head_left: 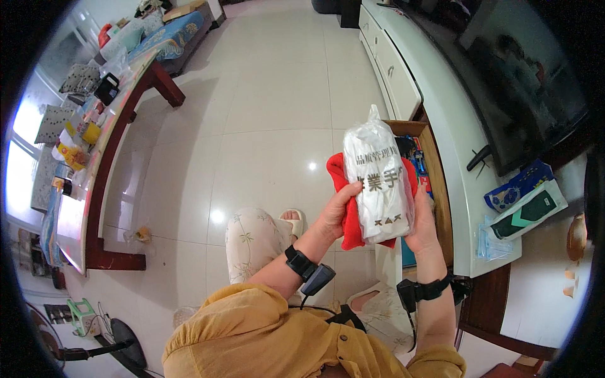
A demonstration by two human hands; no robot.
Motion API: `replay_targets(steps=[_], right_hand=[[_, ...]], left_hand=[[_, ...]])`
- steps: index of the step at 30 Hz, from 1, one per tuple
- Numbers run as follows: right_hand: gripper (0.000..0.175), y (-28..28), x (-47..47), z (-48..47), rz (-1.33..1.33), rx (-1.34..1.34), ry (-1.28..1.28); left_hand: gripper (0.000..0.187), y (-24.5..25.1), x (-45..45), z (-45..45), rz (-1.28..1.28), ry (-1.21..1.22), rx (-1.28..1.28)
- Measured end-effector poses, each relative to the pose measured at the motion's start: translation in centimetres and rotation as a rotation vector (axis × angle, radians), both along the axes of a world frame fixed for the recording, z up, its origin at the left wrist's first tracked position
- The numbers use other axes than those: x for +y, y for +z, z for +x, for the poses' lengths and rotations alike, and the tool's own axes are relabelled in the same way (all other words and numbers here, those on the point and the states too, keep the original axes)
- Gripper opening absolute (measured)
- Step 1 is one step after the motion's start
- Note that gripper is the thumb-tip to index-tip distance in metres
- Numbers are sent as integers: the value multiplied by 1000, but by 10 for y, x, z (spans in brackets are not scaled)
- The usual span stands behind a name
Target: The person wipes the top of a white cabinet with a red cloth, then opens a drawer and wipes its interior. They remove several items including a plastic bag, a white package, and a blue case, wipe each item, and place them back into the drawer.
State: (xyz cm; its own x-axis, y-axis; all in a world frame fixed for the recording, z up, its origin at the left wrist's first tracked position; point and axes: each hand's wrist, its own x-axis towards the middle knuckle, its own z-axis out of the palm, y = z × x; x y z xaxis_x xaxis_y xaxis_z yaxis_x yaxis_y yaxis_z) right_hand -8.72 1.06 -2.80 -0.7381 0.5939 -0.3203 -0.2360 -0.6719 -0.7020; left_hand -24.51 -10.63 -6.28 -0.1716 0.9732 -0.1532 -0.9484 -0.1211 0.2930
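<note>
My left hand and my right hand grip a clear plastic pack of folded white fabric from its two sides. Dark printed writing runs across the pack, and its twisted plastic end points away from me. Beneath it, a folded red cloth sticks out on both sides, held together with the pack. Partly hidden behind my right hand is an open wooden drawer, pulled out from the white TV cabinet. Small packaged goods show inside the drawer.
A television stands on the cabinet. A blue packet, a green-and-white packet and plastic-wrapped face masks lie at its near end. To the left is a long table with several items; a fan stands lower left.
</note>
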Motion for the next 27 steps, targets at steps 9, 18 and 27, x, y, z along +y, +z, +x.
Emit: replay_targets(steps=[9,18,27], right_hand=[[57,9,-13,-6,206,-125,-19],[56,10,-14,-10,242,-101,-72],[57,17,-17,-11,254,-79,-110]], left_hand=[[60,-5,-1,0,-40,-21,86],[59,1,0,-1,-35,45,153],[65,4,3,-2,-85,168,310]])
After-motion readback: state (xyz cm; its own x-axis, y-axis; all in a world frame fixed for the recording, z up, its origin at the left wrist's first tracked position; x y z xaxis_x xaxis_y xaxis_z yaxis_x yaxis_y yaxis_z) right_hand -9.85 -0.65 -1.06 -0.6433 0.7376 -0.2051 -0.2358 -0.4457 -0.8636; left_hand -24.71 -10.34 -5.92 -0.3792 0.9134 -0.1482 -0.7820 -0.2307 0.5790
